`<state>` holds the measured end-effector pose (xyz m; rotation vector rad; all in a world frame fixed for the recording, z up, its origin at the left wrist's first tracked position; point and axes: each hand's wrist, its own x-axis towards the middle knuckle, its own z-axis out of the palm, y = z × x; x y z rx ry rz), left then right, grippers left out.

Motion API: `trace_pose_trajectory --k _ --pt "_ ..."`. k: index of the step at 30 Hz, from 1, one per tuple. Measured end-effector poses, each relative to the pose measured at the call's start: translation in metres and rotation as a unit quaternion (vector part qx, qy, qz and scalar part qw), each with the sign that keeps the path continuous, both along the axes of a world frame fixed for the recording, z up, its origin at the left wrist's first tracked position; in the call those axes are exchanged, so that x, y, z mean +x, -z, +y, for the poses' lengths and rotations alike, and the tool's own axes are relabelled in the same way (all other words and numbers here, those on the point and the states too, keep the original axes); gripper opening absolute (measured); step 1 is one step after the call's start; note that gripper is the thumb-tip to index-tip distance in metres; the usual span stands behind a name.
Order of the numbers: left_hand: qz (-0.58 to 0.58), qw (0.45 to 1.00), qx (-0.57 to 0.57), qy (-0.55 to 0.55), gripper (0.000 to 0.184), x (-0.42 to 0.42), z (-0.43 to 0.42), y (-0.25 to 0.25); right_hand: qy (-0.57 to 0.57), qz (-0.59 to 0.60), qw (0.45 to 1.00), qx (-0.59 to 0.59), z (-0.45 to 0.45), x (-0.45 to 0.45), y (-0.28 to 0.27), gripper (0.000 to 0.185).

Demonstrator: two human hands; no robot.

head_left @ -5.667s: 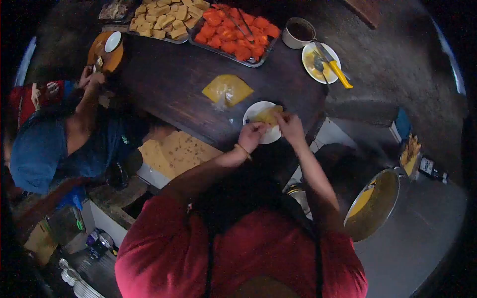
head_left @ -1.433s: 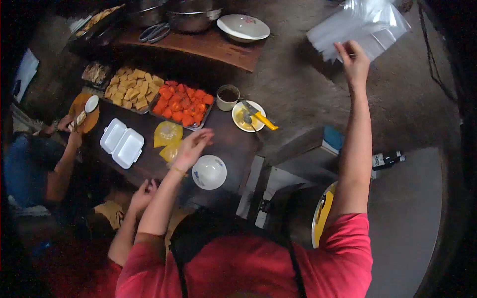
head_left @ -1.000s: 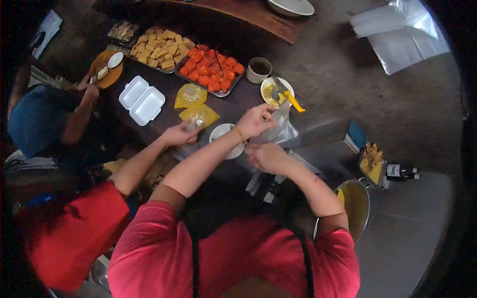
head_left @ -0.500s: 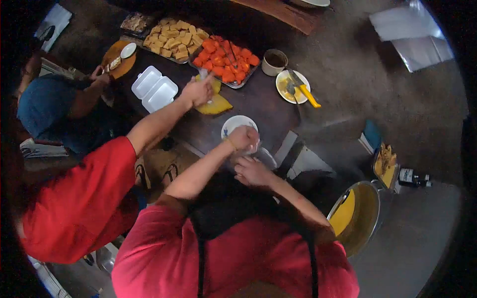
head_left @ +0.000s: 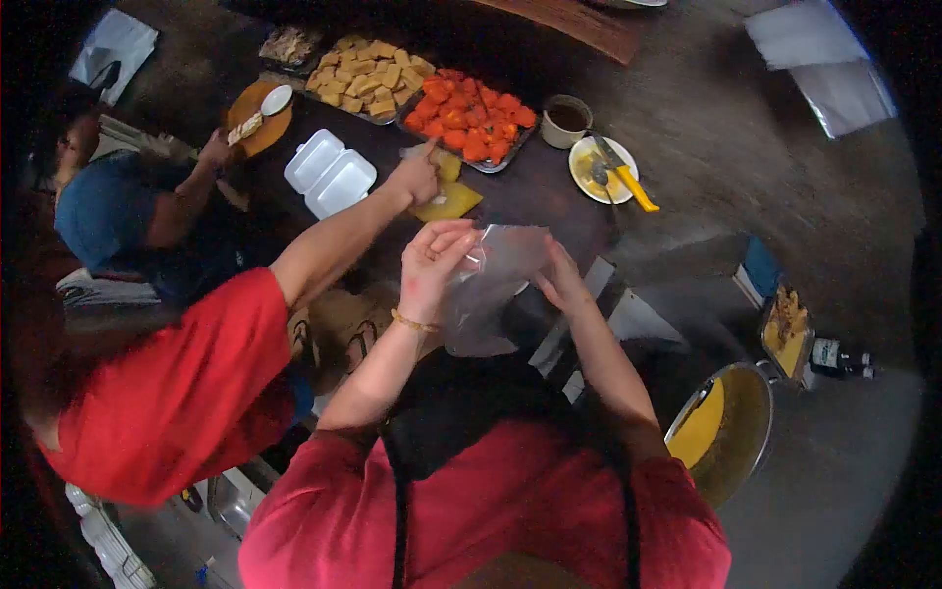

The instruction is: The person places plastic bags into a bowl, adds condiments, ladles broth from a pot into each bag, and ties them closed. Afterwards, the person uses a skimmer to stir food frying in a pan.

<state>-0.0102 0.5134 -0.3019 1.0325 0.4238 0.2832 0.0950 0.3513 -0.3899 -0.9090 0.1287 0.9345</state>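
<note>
Hands were bunched together low, now they're up and spread apart with the bag [head_left: 481, 309] between them. Left hand [head_left: 439, 257] pinches its top; right hand [head_left: 562, 279] is at the other side, can't tell how firmly. Bag's clear, thin, kinda crinkly, blocking the table's near edge. Bare table [head_left: 540, 201] past it, between yellow packets [head_left: 451, 202] and plate [head_left: 592, 182].

No text can be read: the white label [head_left: 826, 352] on the dark bottle [head_left: 852, 364] at the frame's right is too small and blurred.
</note>
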Motion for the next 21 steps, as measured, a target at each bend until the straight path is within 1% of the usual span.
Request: trace_pose_trajectory --k 3,5,6,8,9,10,11,12,13,15,16,18,19,21 --pt "-0.016 0.998 0.003 -0.052 0.02 -0.012 0.008 0.017 0.004 -0.136 0.987 0.082 0.019 -0.005 -0.012 0.02" --pt "-0.026 0.997 0.011 -0.079 0.021 -0.022 0.011 0.023 0.002 -0.131 0.991 -0.01 0.019 0.003 -0.034 0.015" --pt "-0.004 0.996 0.012 -0.086 0.022 -0.029 0.012 0.025 0.002 -0.128 0.99 -0.057 0.019 0.008 -0.042 0.015" --pt "0.038 0.994 0.012 -0.099 0.024 -0.042 0.016 0.03 -0.011 -0.259 0.961 -0.098 0.023 0.021 -0.046 0.015" --pt "0.038 0.993 0.006 -0.112 0.026 -0.044 0.017 0.034 -0.016 -0.323 0.939 -0.118 0.024 0.028 -0.047 0.015" --pt "0.039 0.991 -0.001 -0.125 0.028 -0.046 0.018 0.039 -0.073 -0.356 0.916 -0.167 0.024 0.033 -0.049 0.016" --pt "0.041 0.99 -0.008 -0.137 0.029 -0.048 0.018 0.045 -0.141 -0.387 0.898 -0.159 0.025 0.035 -0.055 0.016" --pt "0.029 0.994 0.022 -0.102 0.036 -0.043 0.02 0.05 -0.207 -0.414 0.874 -0.149 0.026 0.038 -0.062 0.016" --pt "0.011 0.998 0.056 -0.035 0.035 -0.038 0.021 0.053 -0.274 -0.438 0.845 -0.138 0.027 0.039 -0.068 0.016" --pt "-0.027 0.987 0.122 0.1 0.031 -0.02 0.015 0.05 -0.387 -0.436 0.797 -0.158 0.03 0.043 -0.074 0.017" --pt "-0.012 0.973 0.133 0.186 0.027 -0.011 0.015 0.053 -0.44 -0.435 0.768 -0.167 0.032 0.045 -0.076 0.018" --pt "0.014 0.922 0.153 0.355 0.022 0.004 0.014 0.056 -0.431 -0.445 0.769 -0.161 0.035 0.049 -0.081 0.017" --pt "0.029 0.929 0.133 0.343 0.02 0.008 0.014 0.055 -0.425 -0.45 0.769 -0.16 0.035 0.053 -0.082 0.017" --pt "0.063 0.94 0.091 0.323 0.017 0.014 0.012 0.052 -0.382 -0.45 0.789 -0.174 0.032 0.069 -0.074 0.015"
